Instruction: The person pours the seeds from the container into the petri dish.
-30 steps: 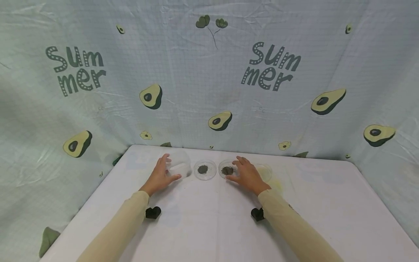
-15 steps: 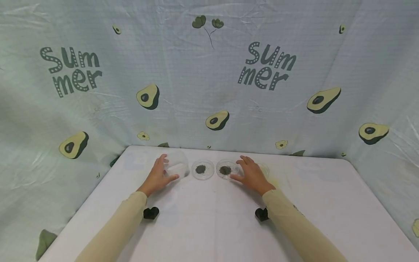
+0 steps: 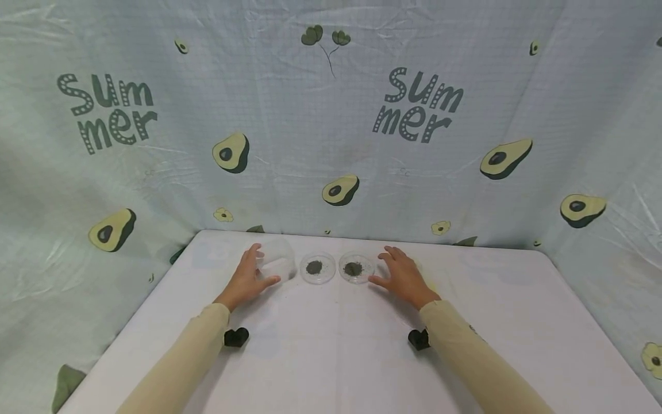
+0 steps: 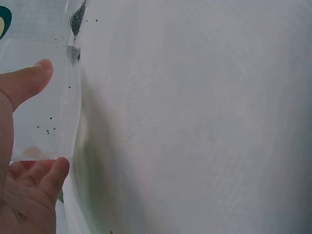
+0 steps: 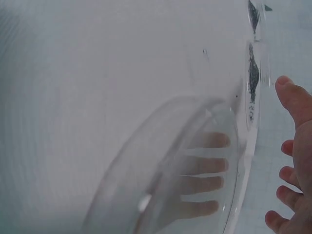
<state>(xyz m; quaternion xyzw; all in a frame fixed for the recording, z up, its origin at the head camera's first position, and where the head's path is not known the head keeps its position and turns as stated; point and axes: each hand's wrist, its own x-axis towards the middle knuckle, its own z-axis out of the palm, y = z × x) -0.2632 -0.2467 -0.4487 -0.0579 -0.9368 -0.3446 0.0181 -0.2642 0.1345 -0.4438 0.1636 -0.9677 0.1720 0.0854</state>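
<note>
At the back left of the table stands a clear plastic container (image 3: 279,261) with a few dark specks on it. My left hand (image 3: 248,280) is beside it, fingers loosely bent; in the left wrist view the thumb (image 4: 30,83) overlaps its wall and the fingertips (image 4: 59,168) are right at its edge. My right hand (image 3: 405,279) is spread, with nothing in its grasp, just right of a clear petri dish (image 3: 370,270) with dark grains (image 3: 353,268). A second dish (image 3: 318,280) with dark grains (image 3: 314,267) lies left of that one.
A clear round-edged piece (image 5: 170,161) stands close to the right hand, finger shapes showing in it. A faint yellowish patch (image 3: 430,284) lies behind the right hand. The white tabletop (image 3: 331,356) ends at a patterned curtain (image 3: 289,190). Each wrist wears a black mount (image 3: 236,337).
My right hand has moved right, off the petri dish with dark grains, and more of that dish shows. The left hand stays beside the container. The head view shifts slightly.
</note>
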